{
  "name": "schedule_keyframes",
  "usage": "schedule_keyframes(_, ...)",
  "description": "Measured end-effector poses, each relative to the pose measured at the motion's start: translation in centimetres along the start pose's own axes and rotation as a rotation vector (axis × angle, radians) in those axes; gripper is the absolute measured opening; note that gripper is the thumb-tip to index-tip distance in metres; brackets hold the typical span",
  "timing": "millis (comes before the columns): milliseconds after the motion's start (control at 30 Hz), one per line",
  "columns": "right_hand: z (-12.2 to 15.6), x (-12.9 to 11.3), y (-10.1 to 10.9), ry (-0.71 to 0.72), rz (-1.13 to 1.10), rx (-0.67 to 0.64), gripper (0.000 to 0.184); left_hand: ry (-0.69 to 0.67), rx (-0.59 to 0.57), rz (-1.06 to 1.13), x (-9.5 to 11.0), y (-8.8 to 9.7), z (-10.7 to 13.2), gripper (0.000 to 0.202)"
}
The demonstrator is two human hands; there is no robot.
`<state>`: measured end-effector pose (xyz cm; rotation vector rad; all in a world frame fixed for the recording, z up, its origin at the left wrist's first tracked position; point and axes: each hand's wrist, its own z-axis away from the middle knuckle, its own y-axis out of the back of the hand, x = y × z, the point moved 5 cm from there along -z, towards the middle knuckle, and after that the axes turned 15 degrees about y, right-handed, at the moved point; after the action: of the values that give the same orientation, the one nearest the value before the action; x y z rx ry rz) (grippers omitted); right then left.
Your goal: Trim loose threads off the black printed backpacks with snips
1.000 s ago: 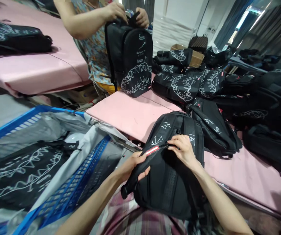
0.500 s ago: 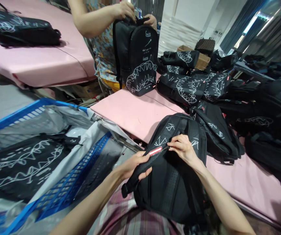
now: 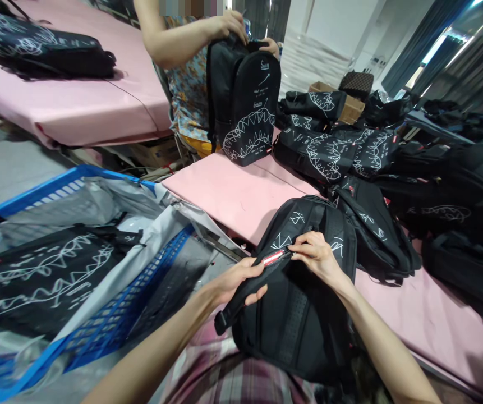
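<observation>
A black backpack (image 3: pixel 304 320) with white scribbled print leans on the edge of the pink table before me, its strap side facing up. My left hand (image 3: pixel 241 283) is closed around one shoulder strap (image 3: pixel 247 292), just below a red and white label (image 3: pixel 274 258). Higher on that strap, my right hand (image 3: pixel 314 252) pinches at its edge beside the label. What lies between those fingertips is too small to make out.
Across the pink table (image 3: pixel 220 188) a co-worker's hands (image 3: pixel 230 25) hold the top of an upright backpack (image 3: pixel 252 106). Several more printed backpacks (image 3: pixel 327 151) are piled to the right. At left stands a blue basket (image 3: pixel 77 174) lined with grey sheeting, a backpack (image 3: pixel 51 280) inside.
The whole view has shifted slightly, so things appear a little further right. Both my hands keep their places on the strap. The co-worker's hand has moved slightly at the upright backpack's top.
</observation>
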<state>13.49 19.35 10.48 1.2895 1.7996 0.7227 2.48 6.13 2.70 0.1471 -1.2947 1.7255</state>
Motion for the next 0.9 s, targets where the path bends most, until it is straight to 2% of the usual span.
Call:
schedule_keyframes(300, -0.5, -1.3, 0.2, 0.042, 0.002, -0.046, 0.023, -0.021, 0.016, -0.060, 0.1, -0.9, 0.2, 0.033)
schedule_keyframes(533, -0.6, -3.1, -0.3, 0.047, 0.016, -0.106, 0.021, -0.074, 0.051, -0.376, 0.9, -2.8, 0.6, 0.028)
schedule_keyframes(633, -0.6, -4.2, 0.0, 0.024, -0.002, -0.096, 0.018, -0.109, 0.080, -0.413, 0.8, -3.4, 0.4, 0.021)
schedule_keyframes(700, 0.1, -4.1, 0.8, -0.094, -0.084, 0.023, 0.017, -0.153, 0.092, -0.378, 0.5, -3.6, 0.2, 0.018)
schedule_keyframes(800, 2.8, -2.6, 2.5, -0.418, -0.210, 0.362, 0.021, -0.173, 0.109, -0.279, -0.4, -3.6, -0.2, 0.021)
schedule_keyframes(833, 4.0, -2.2, 2.7, -0.523, -0.223, 0.414, 0.024, -0.170, 0.119, -0.250, -0.7, -3.6, -0.4, 0.023)
schedule_keyframes(900, 6.0, -2.0, 2.3, -0.670, -0.202, 0.377, 0.028, -0.178, 0.137, -0.210, -1.1, -3.6, -0.9, 0.026)
